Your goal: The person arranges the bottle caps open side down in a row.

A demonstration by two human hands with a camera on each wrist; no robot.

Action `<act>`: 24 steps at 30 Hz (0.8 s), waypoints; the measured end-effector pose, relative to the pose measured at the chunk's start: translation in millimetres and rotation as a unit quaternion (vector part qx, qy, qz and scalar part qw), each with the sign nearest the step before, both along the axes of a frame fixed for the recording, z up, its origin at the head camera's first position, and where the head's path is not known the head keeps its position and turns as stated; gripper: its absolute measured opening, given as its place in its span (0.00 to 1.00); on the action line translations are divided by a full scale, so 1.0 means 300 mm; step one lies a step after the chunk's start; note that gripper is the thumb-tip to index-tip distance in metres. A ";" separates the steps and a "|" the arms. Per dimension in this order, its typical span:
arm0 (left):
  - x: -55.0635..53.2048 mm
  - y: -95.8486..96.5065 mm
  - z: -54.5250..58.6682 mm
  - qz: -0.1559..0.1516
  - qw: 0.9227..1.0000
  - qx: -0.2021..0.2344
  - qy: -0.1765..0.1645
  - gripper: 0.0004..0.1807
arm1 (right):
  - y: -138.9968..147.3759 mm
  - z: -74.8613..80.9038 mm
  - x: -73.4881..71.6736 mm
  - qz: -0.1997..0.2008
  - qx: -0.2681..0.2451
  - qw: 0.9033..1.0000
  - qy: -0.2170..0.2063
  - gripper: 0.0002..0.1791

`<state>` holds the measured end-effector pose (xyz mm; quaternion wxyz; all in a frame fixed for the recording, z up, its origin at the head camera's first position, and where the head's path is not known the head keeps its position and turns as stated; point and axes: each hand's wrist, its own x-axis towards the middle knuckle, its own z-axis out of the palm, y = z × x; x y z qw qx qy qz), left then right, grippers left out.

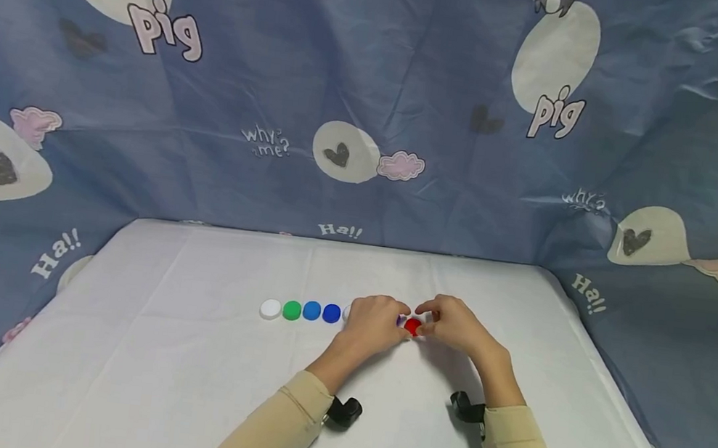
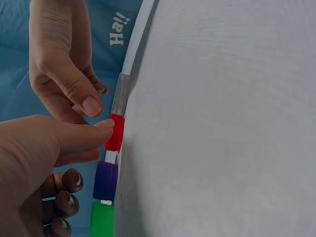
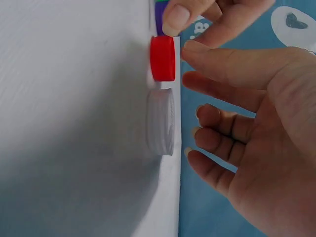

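A red bottle cap (image 1: 412,327) lies in a row of caps on the white table, between my two hands. My left hand (image 1: 376,322) is over the row. In the left wrist view its thumb overlaps the near side of the red cap (image 2: 116,133); its index finger is beyond, not visibly pressed against the cap. From the right side my right hand (image 1: 456,325) reaches in, its thumb and fingers bent apart around nothing. Below it in the right wrist view stands a clear cap (image 3: 160,121), beside the red cap (image 3: 163,58). A purple cap (image 2: 105,180) sits left of the red one.
Leftward the row goes on with a dark blue cap (image 1: 332,314), a light blue cap (image 1: 312,311), a green cap (image 1: 291,310) and a white cap (image 1: 270,309). My left hand hides part of it. A printed blue cloth (image 1: 219,180) hangs behind the table.
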<state>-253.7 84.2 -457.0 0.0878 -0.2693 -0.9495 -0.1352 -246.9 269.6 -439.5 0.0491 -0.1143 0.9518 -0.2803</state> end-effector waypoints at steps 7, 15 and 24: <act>-0.008 0.022 -0.005 0.002 1.000 -0.010 -0.003 0.09 | 0.007 -0.022 0.004 -0.002 0.010 1.000 -0.005 0.17; -0.018 0.028 -0.011 0.001 1.000 -0.014 0.003 0.07 | -0.004 -0.031 0.003 0.005 0.026 1.000 0.010 0.15; -0.026 0.022 -0.011 -0.011 1.000 0.003 -0.012 0.08 | -0.004 -0.018 0.012 0.005 0.019 1.000 0.025 0.16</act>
